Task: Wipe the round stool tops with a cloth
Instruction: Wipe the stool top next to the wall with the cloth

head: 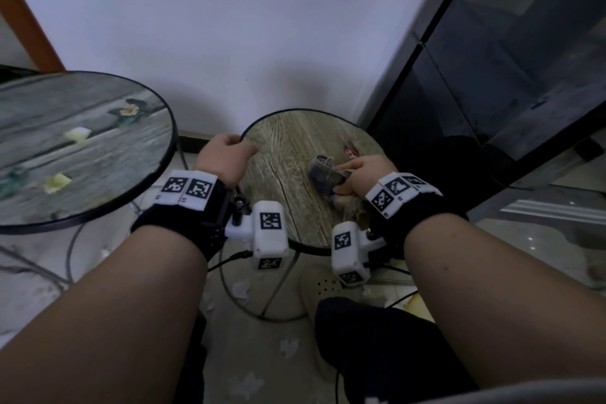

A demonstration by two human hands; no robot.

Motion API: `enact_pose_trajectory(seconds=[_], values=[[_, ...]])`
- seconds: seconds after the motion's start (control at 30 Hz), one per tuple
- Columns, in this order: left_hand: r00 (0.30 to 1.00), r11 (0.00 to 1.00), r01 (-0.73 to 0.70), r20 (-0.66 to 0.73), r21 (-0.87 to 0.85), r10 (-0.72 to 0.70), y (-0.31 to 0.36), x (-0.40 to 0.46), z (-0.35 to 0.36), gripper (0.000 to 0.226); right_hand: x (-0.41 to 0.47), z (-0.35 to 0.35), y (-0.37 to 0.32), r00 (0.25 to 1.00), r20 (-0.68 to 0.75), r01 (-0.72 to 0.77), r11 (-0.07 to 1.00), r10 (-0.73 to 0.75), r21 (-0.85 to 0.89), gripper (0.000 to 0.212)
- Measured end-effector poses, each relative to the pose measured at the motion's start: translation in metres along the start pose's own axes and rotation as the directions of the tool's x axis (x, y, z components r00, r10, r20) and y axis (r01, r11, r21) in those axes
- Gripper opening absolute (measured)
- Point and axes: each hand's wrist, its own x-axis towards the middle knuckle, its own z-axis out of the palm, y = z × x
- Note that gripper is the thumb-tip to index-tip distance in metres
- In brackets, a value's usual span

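Wood-grain round stool top (288,154); right hand (364,174) grips crumpled cloth (328,174).

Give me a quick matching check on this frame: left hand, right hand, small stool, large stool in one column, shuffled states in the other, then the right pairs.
Things:
1. left hand
2. right hand
3. small stool
4. large stool

States:
A. brown wood-grain top, with the cloth lying on it
B. grips the small stool's left rim
C. grey plank-print top with yellowish bits lying on it
D. holds the cloth against the stool top

Pairs: 1-B, 2-D, 3-A, 4-C
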Motion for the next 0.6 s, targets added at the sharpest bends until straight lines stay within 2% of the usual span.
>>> enact_pose_trajectory(seconds=[0.3,0.43,0.6], values=[[0.996,0.98,0.061,0.069,-0.192,-0.048,-0.003,0.008,-0.009,0.02,0.015,-0.002,-0.015,0.999,0.006,0.034,0.999,-0.034,-0.001,0.04],[0.993,0.969,0.087,0.101,-0.23,-0.065,-0.004,0.01,-0.012,0.027,0.022,-0.003,-0.021,1.0,0.017,0.026,1.0,-0.026,0.002,0.041],[0.995,0.974,0.092,0.067,-0.207,-0.08,-0.004,0.013,-0.013,0.029,0.036,-0.001,-0.026,0.999,0.012,0.034,0.999,-0.034,0.005,0.041]])
